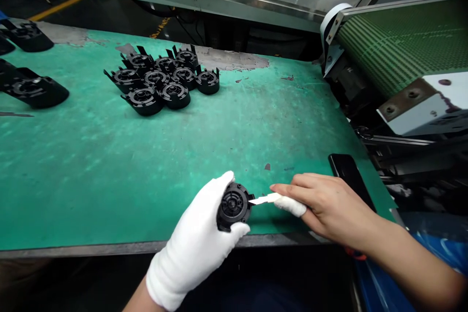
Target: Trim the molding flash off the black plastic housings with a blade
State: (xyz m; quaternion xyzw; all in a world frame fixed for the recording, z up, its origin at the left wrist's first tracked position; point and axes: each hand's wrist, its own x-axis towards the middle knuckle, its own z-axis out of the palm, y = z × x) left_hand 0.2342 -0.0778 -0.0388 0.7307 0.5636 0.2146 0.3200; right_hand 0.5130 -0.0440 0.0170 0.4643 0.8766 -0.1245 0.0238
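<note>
My left hand (197, 234), in a white glove, is closed around a round black plastic part (234, 204) whose ribbed face points up at me. The part is above the front edge of the table. My right hand (323, 202) is bare except for a white cover on the thumb. Between thumb and forefinger it pinches a small knife blade (260, 200) with a whitish wrapped grip. The blade's tip meets the right rim of the black part, or lies just beside it; I cannot tell which.
Several similar black parts (174, 93) stand grouped on the green table (234, 131). Larger black housings (40, 92) are at the left. A black phone-like slab (349, 173) lies beyond my right hand. A green conveyor belt (405, 44) rises at the right, with its metal frame overhanging.
</note>
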